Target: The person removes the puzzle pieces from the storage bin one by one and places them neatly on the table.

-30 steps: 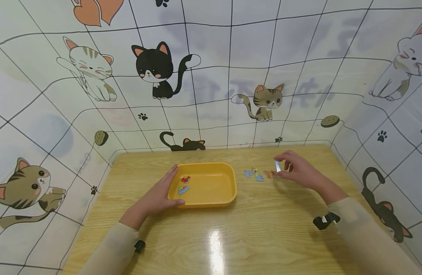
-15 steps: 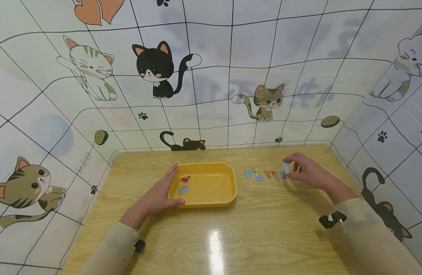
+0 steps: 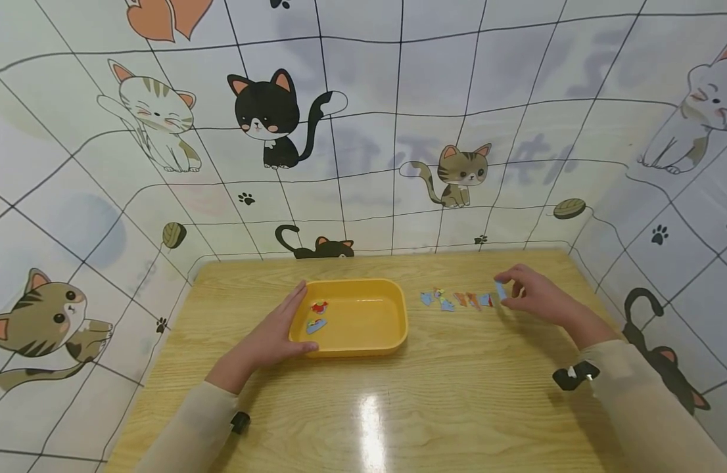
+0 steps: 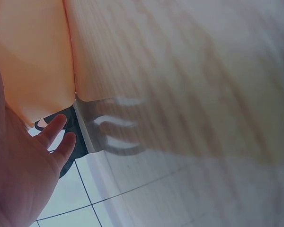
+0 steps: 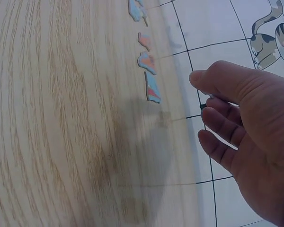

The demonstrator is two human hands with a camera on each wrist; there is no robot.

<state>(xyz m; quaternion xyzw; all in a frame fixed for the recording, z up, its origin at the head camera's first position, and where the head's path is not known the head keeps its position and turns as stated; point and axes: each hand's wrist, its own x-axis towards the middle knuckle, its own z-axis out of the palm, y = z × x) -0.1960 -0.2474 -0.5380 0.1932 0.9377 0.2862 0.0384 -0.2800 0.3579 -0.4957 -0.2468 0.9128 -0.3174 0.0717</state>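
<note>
A yellow plastic tray (image 3: pixel 363 328) stands on the table, with two small puzzle pieces (image 3: pixel 317 326) inside its left part. My left hand (image 3: pixel 275 332) holds the tray's left end, thumb at the near edge and fingers reaching to the far corner. In the left wrist view, some fingers of the left hand (image 4: pixel 35 175) extend past the tray's wall (image 4: pixel 35 56). To the right of the row of pieces, my right hand (image 3: pixel 535 295) pinches a light blue puzzle piece (image 3: pixel 501 290) just above the table. In the right wrist view the thumb mostly hides that piece.
Several loose puzzle pieces (image 3: pixel 472 300) lie in a row between tray and right hand, blue and orange. The wooden table (image 3: pixel 316 407) ends at a wall covering (image 3: pixel 363 144) printed with cats, which also rises on both sides.
Gripping the light blue piece, my right hand has moved right, past the end of the row, uncovering a blue and red piece there. The left hand and tray have stayed put.
</note>
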